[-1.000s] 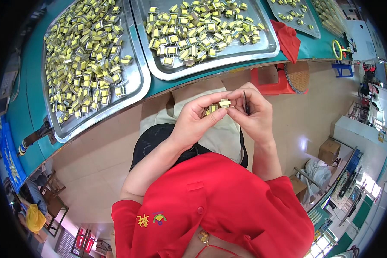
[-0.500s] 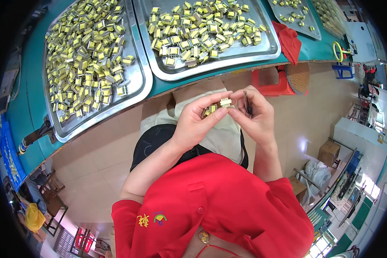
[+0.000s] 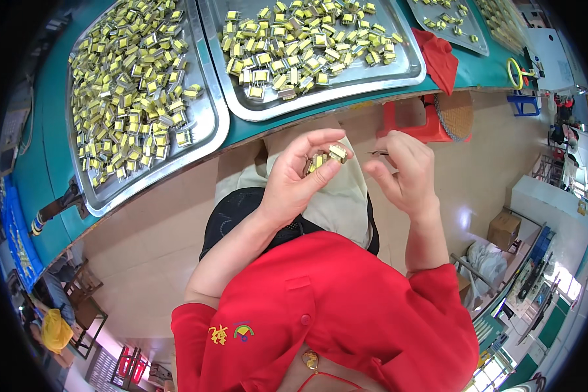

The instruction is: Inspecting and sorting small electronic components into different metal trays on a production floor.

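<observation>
Over my lap, my left hand (image 3: 294,178) is closed around several small yellow-taped transformers. One transformer (image 3: 338,153) is pinched between thumb and fingers, its pale pin side showing. Others (image 3: 315,161) sit deeper in the palm. My right hand (image 3: 410,171) is a short way to the right, apart from the left. Its curled fingers hold a thin dark metal tool (image 3: 377,153), which looks like tweezers; most of it is hidden by the hand. The right thumb points toward the transformers without touching them.
A metal tray (image 3: 209,130) heaped with transformers lies on the green table (image 3: 52,215) at left. Beside it is a second loaded tray (image 3: 268,114). A red cloth (image 3: 438,62) and a smaller tray (image 3: 473,44) lie farther right. A red stool (image 3: 408,130) stands below the table edge.
My right hand has drawn away to the right from the left hand, and the tool has turned in its fingers. My left hand has kept the transformers, its forefinger lifted slightly.
</observation>
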### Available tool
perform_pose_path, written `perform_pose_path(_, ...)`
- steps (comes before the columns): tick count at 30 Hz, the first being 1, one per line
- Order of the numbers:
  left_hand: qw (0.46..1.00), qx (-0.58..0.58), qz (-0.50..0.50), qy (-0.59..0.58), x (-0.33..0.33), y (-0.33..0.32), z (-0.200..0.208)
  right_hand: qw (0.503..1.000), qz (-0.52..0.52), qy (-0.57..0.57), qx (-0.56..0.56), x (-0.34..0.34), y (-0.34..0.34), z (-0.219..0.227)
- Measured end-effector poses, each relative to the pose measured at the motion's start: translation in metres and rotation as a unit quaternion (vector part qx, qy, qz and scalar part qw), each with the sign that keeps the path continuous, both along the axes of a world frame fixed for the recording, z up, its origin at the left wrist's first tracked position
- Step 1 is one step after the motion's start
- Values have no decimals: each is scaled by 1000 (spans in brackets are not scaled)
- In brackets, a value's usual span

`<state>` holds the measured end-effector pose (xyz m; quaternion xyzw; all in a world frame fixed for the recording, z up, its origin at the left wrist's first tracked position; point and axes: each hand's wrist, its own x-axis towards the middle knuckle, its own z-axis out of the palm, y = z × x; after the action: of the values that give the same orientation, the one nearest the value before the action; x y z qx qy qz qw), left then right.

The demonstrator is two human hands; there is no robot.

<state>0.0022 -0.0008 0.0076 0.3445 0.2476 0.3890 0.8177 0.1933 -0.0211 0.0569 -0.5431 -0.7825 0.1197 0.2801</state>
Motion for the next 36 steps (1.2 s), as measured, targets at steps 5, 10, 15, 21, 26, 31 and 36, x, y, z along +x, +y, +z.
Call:
perform_pose_path(5,999,37,2,-4,0,0,-6,993,-2,-110,46,-1,5,5)
perform_pose_path(10,998,50,-14,25,-1,-2,-6,984,0,-167,68,-4,5,10)
perform_pose_path(15,997,74,-17,29,-1,-2,-7,980,2,-169,103,-4,3,6)
perform_pose_path(21,996,85,-12,37,0,-2,-8,978,-3,-182,104,-4,3,6)
perform_pose_path(26,992,107,-11,59,0,-1,-6,975,-2,-198,106,-3,2,7)
perform_pose_path(31,989,137,-11,53,0,0,-5,976,2,-190,105,-1,1,5)
perform_pose_path(36,980,189,-15,53,0,0,-10,992,19,-119,31,1,-2,5)
